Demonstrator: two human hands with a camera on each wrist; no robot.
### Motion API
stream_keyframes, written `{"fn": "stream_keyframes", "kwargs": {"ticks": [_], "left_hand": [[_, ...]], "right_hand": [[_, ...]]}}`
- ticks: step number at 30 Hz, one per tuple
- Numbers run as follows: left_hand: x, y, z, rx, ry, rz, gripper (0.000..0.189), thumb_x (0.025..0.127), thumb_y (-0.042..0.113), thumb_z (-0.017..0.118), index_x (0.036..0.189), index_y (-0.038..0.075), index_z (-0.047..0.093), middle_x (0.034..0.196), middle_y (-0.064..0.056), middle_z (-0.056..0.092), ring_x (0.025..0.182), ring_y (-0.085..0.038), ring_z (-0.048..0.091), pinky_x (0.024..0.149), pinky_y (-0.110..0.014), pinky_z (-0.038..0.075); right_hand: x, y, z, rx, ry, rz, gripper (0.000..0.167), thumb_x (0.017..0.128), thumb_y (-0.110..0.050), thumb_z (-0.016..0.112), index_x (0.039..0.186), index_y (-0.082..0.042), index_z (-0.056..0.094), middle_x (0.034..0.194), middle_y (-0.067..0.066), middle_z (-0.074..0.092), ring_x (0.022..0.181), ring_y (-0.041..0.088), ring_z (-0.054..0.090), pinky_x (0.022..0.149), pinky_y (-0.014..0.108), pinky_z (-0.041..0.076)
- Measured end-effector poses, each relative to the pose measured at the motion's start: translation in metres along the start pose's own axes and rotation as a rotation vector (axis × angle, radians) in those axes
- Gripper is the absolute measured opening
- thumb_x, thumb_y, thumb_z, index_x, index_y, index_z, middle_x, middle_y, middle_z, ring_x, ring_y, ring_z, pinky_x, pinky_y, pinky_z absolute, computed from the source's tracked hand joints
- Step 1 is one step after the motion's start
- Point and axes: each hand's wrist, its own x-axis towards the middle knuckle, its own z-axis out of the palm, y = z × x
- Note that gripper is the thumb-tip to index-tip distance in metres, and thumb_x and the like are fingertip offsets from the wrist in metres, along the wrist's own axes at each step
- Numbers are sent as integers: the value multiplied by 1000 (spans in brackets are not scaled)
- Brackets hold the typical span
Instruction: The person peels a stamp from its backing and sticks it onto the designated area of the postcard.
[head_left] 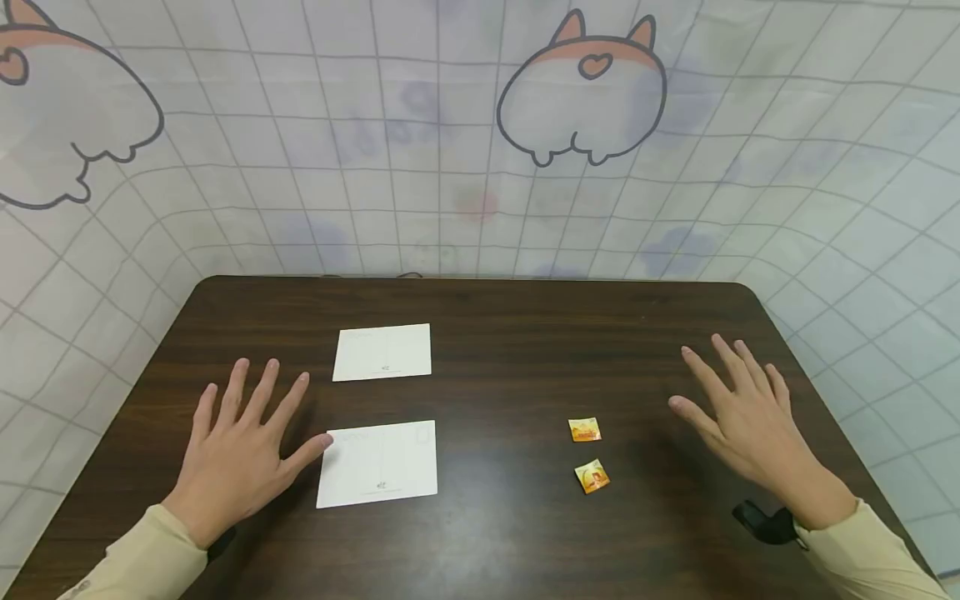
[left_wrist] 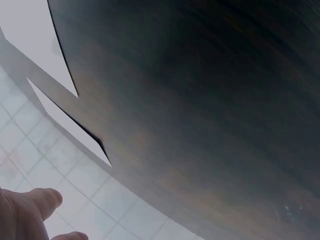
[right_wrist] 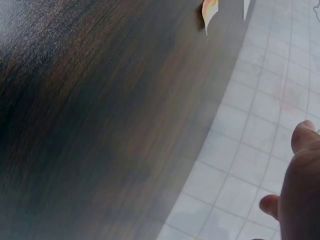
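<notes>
Right now, your left hand [head_left: 236,458] is at the left side of the near card [head_left: 378,467], its fingers straight and spread, so that grip is wide and empty. Seen from the head view, your thumb overlaps the near card's far left corner; whether it touches, you cannot tell. Your right hand [head_left: 750,433] is well to the right of the near card, past the packets, and its grip is wide and empty too, fingers spread. The far card [head_left: 384,353] lies flat behind the near card, apart from it. To the near card's right, and level with it, you have the far packet [head_left: 584,430] and the near packet [head_left: 592,477], close together but apart. All four lie on the dark worktop [head_left: 502,375]; beyond the far card, a gridded cloth [head_left: 420,192] hangs behind the worktop's back edge.
</notes>
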Motion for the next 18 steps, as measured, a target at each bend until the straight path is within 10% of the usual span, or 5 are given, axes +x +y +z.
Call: {"fn": "stream_keyframes", "kwargs": {"ticks": [10,18], "left_hand": [[-3,14,9,-14,-3,41,88,95,75,49,165,25,28,173,-19,21,163,-43,3,125,-71,8],[-6,30,10,-24,-3,87,90,96,74,51,165,22,27,172,-15,26,162,-40,14,125,-66,16]], "right_hand": [[-1,-9,11,126,117,-22,64,93,-34,77,144,-3,53,120,26,63,104,45,63,81,65,50],[-5,-14,22,339,49,94,47,95,-29,76,135,-8,61,110,9,73,84,0,64,70,21,55]]}}
